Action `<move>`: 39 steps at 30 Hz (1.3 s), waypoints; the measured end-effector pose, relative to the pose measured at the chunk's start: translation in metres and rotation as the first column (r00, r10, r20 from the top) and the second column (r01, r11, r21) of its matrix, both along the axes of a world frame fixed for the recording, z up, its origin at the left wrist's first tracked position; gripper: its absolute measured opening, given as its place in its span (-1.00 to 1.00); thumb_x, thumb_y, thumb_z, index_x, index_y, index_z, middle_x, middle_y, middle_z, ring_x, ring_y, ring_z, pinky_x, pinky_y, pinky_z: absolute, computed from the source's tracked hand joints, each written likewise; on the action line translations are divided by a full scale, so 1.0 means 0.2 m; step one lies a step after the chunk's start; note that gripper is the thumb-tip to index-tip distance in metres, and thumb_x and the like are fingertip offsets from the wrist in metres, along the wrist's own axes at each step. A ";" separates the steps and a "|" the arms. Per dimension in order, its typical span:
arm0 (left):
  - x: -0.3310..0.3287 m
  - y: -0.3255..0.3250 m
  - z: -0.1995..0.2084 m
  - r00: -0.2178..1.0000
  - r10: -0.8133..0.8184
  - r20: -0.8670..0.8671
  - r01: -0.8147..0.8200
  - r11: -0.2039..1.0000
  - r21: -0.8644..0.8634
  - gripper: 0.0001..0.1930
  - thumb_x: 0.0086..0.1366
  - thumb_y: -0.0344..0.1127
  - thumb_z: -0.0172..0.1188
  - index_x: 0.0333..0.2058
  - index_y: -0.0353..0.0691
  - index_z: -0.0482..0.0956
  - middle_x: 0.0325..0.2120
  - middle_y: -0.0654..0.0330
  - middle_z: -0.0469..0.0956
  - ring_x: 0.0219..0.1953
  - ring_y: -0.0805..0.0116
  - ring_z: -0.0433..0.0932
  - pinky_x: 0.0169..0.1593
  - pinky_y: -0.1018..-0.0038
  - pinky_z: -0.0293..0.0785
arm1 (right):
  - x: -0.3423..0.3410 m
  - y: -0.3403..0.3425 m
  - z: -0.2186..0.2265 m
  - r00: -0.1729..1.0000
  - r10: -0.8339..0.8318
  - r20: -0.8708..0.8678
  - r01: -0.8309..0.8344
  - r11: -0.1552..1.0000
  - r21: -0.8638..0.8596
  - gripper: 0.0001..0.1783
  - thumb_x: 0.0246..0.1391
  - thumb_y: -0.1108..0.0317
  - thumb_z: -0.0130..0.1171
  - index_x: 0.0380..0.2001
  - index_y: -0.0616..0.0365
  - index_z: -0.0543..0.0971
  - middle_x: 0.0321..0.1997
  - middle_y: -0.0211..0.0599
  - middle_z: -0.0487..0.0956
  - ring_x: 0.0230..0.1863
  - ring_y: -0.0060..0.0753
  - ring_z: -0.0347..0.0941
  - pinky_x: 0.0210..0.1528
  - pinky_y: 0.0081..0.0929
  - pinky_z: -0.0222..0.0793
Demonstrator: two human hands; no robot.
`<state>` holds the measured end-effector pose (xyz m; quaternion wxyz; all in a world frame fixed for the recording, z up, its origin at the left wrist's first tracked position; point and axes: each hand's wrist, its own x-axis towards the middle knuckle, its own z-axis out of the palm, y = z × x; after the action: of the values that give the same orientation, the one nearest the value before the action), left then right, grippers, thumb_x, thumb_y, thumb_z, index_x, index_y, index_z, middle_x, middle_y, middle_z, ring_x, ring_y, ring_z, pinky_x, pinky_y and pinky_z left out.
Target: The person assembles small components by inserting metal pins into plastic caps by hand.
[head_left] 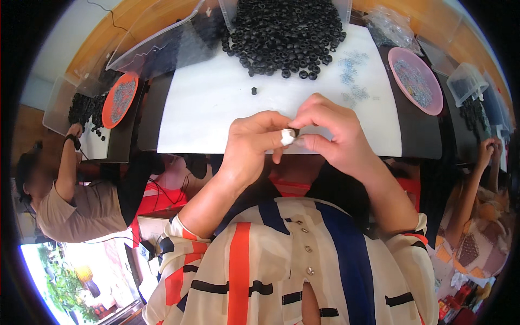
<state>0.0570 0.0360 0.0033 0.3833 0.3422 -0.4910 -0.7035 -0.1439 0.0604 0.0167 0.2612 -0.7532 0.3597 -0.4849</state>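
Note:
Above the near edge of the white sheet, my two hands meet with fingers pinched together. My left hand is closed on a small black part, mostly hidden by fingertips. A white wrapping covers the tip of my left thumb. My right hand pinches at the same black part from the right; whether it also holds a tiny metal piece cannot be seen. One loose black cylindrical part lies on the sheet beyond my left hand. A large heap of similar round black parts spreads at the far side.
Small silvery-blue metal pieces lie scattered on the sheet's right. A pink bowl and an orange bowl hold more. A clear plastic bin stands back left. People work at left and right.

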 end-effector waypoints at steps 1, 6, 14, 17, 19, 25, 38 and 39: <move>0.03 -0.01 -0.01 0.999 0.027 0.041 -0.026 0.999 -0.024 -0.80 0.24 -0.46 0.25 -0.20 -0.46 0.62 -0.45 0.09 0.60 -0.55 0.42 0.48 -0.52 0.58 0.38 | 0.01 -0.03 0.01 0.997 0.076 -0.009 -0.075 0.995 0.070 -0.82 -0.12 0.59 0.23 -0.36 0.21 0.58 -0.35 -0.20 0.54 -0.30 -0.17 0.53 -0.26 -0.38 0.41; 0.09 -0.02 -0.04 0.984 0.176 0.037 -0.176 0.984 -0.016 -0.83 0.28 -0.48 0.21 -0.20 -0.46 0.60 -0.49 0.14 0.57 -0.55 0.48 0.46 -0.55 0.63 0.34 | 0.19 -0.32 -0.04 0.931 -0.294 -0.216 0.275 0.954 -0.116 -0.94 -0.03 0.43 0.18 -0.47 0.17 0.59 -0.41 -0.15 0.61 -0.37 -0.11 0.59 -0.36 -0.23 0.43; 0.11 0.00 -0.03 0.982 0.122 0.146 -0.109 0.990 -0.088 -0.81 0.34 -0.43 0.17 -0.13 -0.40 0.58 -0.45 0.18 0.55 -0.55 0.51 0.44 -0.50 0.63 0.34 | 0.31 -0.46 -0.08 0.732 -0.349 -0.585 0.172 0.926 -0.337 -0.89 -0.23 0.43 0.20 -0.52 0.19 0.58 -0.43 -0.19 0.61 -0.41 -0.08 0.60 -0.44 -0.14 0.45; 0.12 0.01 -0.03 0.983 0.109 0.145 -0.093 0.990 -0.110 -0.81 0.34 -0.43 0.16 -0.13 -0.39 0.58 -0.45 0.19 0.55 -0.56 0.52 0.43 -0.50 0.63 0.34 | 0.29 -0.48 -0.09 0.741 -0.307 -0.597 0.110 0.933 -0.343 -0.89 -0.22 0.44 0.20 -0.51 0.19 0.58 -0.41 -0.19 0.61 -0.39 -0.09 0.60 -0.45 -0.16 0.46; 0.12 0.00 -0.03 0.982 0.103 0.157 -0.085 0.990 -0.116 -0.81 0.34 -0.43 0.16 -0.13 -0.39 0.58 -0.44 0.19 0.55 -0.56 0.53 0.42 -0.50 0.63 0.34 | 0.28 -0.50 -0.09 0.741 -0.291 -0.606 0.100 0.939 -0.329 -0.89 -0.21 0.44 0.19 -0.51 0.20 0.58 -0.40 -0.19 0.61 -0.38 -0.09 0.60 -0.45 -0.16 0.47; 0.12 0.00 -0.04 0.983 0.096 0.159 -0.078 0.990 -0.116 -0.81 0.35 -0.44 0.16 -0.13 -0.40 0.58 -0.44 0.17 0.56 -0.53 0.51 0.45 -0.49 0.60 0.38 | 0.28 -0.52 -0.09 0.708 -0.299 -0.640 0.100 0.940 -0.328 -0.93 -0.14 0.47 0.16 -0.50 0.21 0.57 -0.39 -0.15 0.61 -0.38 -0.05 0.60 -0.43 -0.16 0.48; 0.05 -0.03 -0.03 0.981 0.186 -0.057 -0.189 0.980 -0.059 -0.79 0.36 -0.49 0.10 -0.11 -0.49 0.56 -0.38 0.08 0.58 -0.42 0.42 0.52 -0.46 0.55 0.45 | 0.16 -0.24 -0.14 0.667 -0.404 -0.626 0.296 0.915 -0.275 -0.92 -0.13 0.39 0.21 -0.49 0.10 0.57 -0.38 -0.27 0.55 -0.35 -0.17 0.58 -0.36 -0.27 0.48; 0.04 -0.03 -0.04 0.979 0.198 -0.048 -0.200 0.979 -0.036 -0.79 0.36 -0.49 0.10 -0.11 -0.49 0.56 -0.38 0.08 0.58 -0.42 0.42 0.52 -0.46 0.55 0.45 | 0.16 -0.23 -0.15 0.646 -0.445 -0.620 0.304 0.895 -0.326 -0.93 -0.14 0.41 0.20 -0.49 0.11 0.57 -0.38 -0.28 0.53 -0.37 -0.20 0.57 -0.38 -0.29 0.49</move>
<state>0.0647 0.0292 -0.0038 0.4694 0.3661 -0.4598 -0.6589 -0.1119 0.0143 -0.0127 -0.0691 -0.8073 0.5296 -0.2510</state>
